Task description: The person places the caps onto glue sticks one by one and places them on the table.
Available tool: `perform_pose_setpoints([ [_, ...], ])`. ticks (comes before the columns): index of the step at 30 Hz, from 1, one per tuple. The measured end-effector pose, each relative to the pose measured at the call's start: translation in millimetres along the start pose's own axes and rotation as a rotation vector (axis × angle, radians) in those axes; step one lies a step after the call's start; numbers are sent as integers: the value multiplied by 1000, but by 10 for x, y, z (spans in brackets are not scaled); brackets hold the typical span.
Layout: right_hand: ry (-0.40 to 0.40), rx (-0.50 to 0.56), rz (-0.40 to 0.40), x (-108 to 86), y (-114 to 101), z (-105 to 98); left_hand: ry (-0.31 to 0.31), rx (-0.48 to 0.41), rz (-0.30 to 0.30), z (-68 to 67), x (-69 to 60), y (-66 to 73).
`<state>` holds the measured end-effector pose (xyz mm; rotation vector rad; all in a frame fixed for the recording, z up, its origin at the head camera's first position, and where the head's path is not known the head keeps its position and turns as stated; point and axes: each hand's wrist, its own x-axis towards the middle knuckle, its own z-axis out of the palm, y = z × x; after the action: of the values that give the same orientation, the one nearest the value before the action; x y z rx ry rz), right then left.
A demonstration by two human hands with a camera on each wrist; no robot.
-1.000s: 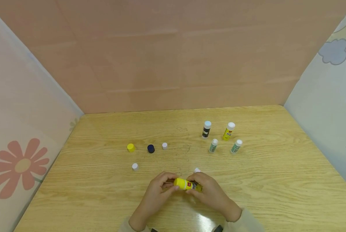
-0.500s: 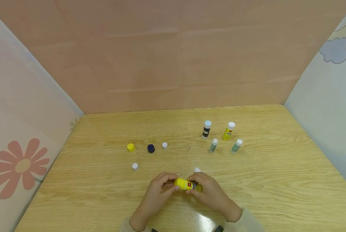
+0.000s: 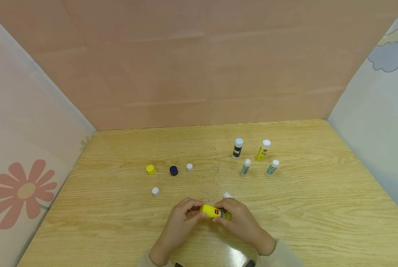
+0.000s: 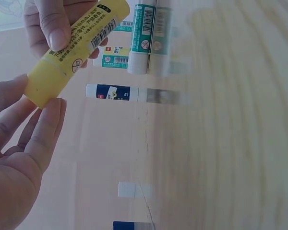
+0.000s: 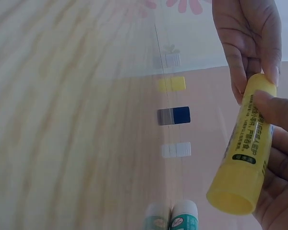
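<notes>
Both hands hold a yellow glue stick (image 3: pixel 215 212) above the table's near middle, tilted with its yellow cap (image 3: pixel 206 210) to the left. My left hand (image 3: pixel 180 222) pinches the cap end between thumb and fingertips. Curled round the body is my right hand (image 3: pixel 241 219), its thumb along the printed side in the right wrist view. The open bottom rim of the yellow glue stick (image 5: pixel 233 199) faces that wrist camera. Just beyond the right hand, a white-topped glue stick (image 3: pixel 227 195) is mostly hidden; the left wrist view shows a green-labelled glue stick (image 4: pixel 142 36) standing close by.
At the back right stand a dark-labelled glue stick (image 3: pixel 237 149), a yellow one (image 3: pixel 263 151) and two green-labelled ones (image 3: pixel 245 168). Loose caps lie to the left: yellow (image 3: pixel 150 170), dark blue (image 3: pixel 173 171) and two white (image 3: pixel 155 191). Walls border the table's back and sides.
The yellow glue stick and my right hand have shifted very slightly left. Both hands keep their hold, and the other glue sticks and caps stay where they were.
</notes>
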<state>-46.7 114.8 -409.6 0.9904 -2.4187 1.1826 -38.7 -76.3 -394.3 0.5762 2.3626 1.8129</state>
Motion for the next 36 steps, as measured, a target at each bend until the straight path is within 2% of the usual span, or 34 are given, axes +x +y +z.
perform_pose_setpoints([
  [5,-23,-15,18,9,-10,8,-6,13,-19,-9,4,-15],
  [12,-150,-29,138,44,-50,-6,-29,50,-22,-30,-3,-46],
  [21,-243,-83,214,82,-60,8,-69,90,-50,-52,7,-66],
  [29,-308,-118,220,132,-47,35,-82,108,-53,-85,17,-91],
  [36,-311,-148,200,158,-32,88,-81,117,-91,-126,15,-103],
])
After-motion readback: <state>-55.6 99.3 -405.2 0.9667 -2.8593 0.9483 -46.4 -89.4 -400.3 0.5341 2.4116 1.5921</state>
